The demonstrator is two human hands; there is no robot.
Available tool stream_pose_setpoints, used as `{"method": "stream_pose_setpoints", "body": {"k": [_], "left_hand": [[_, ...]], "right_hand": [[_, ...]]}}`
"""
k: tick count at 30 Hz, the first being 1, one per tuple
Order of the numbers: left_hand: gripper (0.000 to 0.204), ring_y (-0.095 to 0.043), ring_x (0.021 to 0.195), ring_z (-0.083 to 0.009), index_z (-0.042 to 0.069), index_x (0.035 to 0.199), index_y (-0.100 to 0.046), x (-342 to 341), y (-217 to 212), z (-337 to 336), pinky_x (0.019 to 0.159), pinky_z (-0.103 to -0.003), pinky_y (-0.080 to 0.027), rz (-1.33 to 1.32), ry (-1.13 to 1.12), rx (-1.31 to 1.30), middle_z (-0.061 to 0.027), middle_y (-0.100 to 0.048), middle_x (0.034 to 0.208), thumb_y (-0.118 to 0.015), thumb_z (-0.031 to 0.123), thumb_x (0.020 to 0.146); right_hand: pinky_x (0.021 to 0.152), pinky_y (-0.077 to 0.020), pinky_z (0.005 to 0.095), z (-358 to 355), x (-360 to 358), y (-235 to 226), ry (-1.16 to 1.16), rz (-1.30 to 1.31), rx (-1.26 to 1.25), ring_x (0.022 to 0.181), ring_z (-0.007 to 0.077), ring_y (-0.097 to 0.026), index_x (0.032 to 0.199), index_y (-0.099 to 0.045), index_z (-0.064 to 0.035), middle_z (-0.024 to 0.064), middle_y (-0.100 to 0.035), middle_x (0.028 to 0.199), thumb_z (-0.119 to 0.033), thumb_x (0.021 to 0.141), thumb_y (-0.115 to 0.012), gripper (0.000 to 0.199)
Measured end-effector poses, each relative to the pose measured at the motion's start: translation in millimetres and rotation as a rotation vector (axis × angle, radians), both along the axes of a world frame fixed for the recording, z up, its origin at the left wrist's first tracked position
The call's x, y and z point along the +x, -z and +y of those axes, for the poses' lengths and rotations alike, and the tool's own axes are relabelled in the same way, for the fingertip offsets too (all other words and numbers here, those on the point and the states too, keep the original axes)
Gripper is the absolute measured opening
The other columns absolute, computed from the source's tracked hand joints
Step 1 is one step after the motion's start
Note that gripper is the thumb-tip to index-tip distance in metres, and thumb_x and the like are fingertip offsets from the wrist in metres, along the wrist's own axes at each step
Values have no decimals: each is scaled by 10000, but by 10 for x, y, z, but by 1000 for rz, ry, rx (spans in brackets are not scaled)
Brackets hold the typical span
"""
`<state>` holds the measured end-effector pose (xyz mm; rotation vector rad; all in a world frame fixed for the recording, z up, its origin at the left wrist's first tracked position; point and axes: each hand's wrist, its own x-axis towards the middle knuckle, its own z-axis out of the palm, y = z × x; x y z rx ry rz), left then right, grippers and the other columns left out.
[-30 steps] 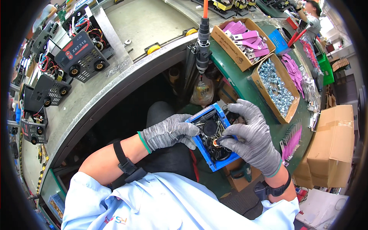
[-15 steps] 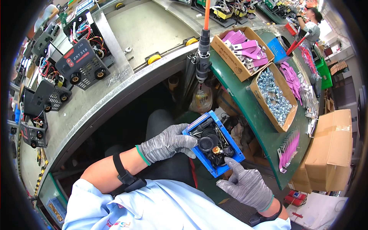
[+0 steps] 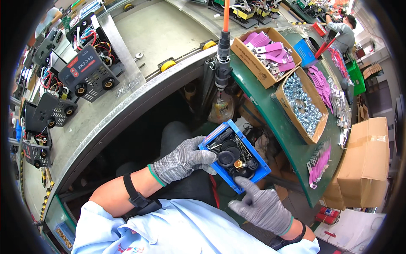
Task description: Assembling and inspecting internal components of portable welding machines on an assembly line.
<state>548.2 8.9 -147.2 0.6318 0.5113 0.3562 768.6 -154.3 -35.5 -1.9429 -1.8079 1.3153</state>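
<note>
A small blue plastic bin is held tilted above my lap. My left hand, in a grey knit glove, grips its left side with the thumb over the rim. Inside lie round black caps, a brass-coloured fitting, several screws and other dark parts. My right hand, gloved too, is at the bin's near end. Its index finger reaches to the rim by the black parts, and the thumb is spread away. Nothing shows in its grip.
A power screwdriver hangs ahead. On the green bench at right stand a carton of purple strips and a tray of metal bolts. Machines with dark front panels line the left conveyor. Cardboard boxes stand at right; a person works far right.
My right hand has shifted slightly left and down along the bin's near end. The bin stays in my left hand, moved a little left. The far person has bent forward.
</note>
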Motion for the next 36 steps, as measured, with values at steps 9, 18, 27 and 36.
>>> {"method": "stream_pose_setpoints", "body": {"k": [9, 18, 27, 36], "left_hand": [[718, -741, 1037, -212, -51, 1439, -508, 26, 30, 3, 897, -345, -640, -44, -8, -82, -149, -700, 1228, -837, 255, 879], [723, -746, 1004, -202, -58, 1421, -518, 44, 21, -11, 878, -327, -643, 6, 12, -42, -146, -704, 1203, -824, 313, 882], [677, -750, 973, -193, -64, 1359, -552, 90, -49, -17, 835, -307, -655, 46, 58, -36, -139, -714, 1152, -797, 367, 898], [536, -756, 895, -187, -48, 1302, -559, 123, -63, -16, 806, -320, -666, 89, 83, -55, -120, -706, 1034, -764, 318, 968]], "right_hand": [[611, -568, 337, -93, -79, -50, -14, -91, -39, 604, 195, -701, 1548, -479, -36, 60, -692, 692, -308, 887, -845, 803], [555, -539, 351, -40, 51, -62, 24, -211, 200, 546, 220, -676, 1356, -620, 52, 65, -669, 635, -242, 867, -845, 614], [646, -509, 414, 400, 227, -142, -383, -337, 646, 732, 233, -646, 1193, -724, -76, 45, -637, 808, -157, 855, -752, 349], [762, -494, 449, 835, 174, 50, -562, -412, 673, 886, 286, -636, 892, -720, -113, 56, -671, 989, -181, 718, -810, 208]]}}
